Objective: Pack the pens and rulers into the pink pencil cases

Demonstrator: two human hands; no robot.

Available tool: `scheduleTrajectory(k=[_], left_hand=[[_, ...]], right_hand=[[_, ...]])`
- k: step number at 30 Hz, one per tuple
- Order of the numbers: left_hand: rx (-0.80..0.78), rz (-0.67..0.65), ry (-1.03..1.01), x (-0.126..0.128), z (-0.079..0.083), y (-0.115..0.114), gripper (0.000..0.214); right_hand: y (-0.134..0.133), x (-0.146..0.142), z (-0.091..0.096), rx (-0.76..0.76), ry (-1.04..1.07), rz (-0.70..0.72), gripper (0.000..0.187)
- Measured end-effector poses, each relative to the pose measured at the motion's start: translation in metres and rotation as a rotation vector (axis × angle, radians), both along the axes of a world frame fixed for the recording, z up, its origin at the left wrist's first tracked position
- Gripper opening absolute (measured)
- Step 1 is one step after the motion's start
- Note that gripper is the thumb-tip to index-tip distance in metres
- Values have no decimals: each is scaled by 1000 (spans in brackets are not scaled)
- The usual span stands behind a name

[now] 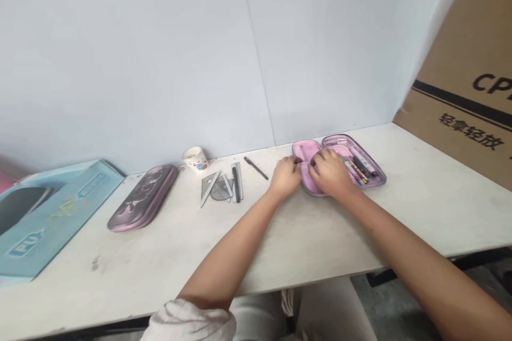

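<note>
An open pink pencil case [347, 143] lies flat near the table's [320, 256] back edge, pens [359, 167] in one half. The left hand [285, 177] and right hand [328, 173] curl their grips at the other half; whether they pinch it, I cannot tell.

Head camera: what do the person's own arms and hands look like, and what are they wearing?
The left hand and right hand are bare, without gloves, and the forearms are bare too. A loose white fabric sleeve bunches at the left elbow; the right sleeve is out of view. No watch or bracelet shows.
</note>
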State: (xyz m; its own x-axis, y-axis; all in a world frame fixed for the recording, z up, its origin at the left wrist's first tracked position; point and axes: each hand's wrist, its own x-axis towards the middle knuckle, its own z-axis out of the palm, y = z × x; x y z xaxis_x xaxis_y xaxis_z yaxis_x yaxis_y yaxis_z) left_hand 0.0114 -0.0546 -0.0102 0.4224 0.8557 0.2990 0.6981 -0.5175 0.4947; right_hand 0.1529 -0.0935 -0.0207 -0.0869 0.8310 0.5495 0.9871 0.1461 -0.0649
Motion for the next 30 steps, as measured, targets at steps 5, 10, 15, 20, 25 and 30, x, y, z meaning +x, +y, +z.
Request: scheduleTrajectory(k=[5,10,15,20,25,30], left_hand=[[-56,149,-78,-82,-6,3,27],[-148,219,-198,-138,-7,-7,21],[-438,299,-627,-146,-7,-8,13],[-623,247,-1082,-124,5,-10,20],[-695,195,-1125,-111,13,-23,19],[-710,91,-869,-96,10,-45,21]], right_hand=[[23,-85,-3,-188,-39,159,28],[42,-134,-9,-373,1,64,29],[28,-147,-5,-335,31,-18,32],[-9,-153,-6,-135,74,100,31],[-18,-136,-4,-89,374,181,29],[-2,-118,5,-158,1086,460,41]])
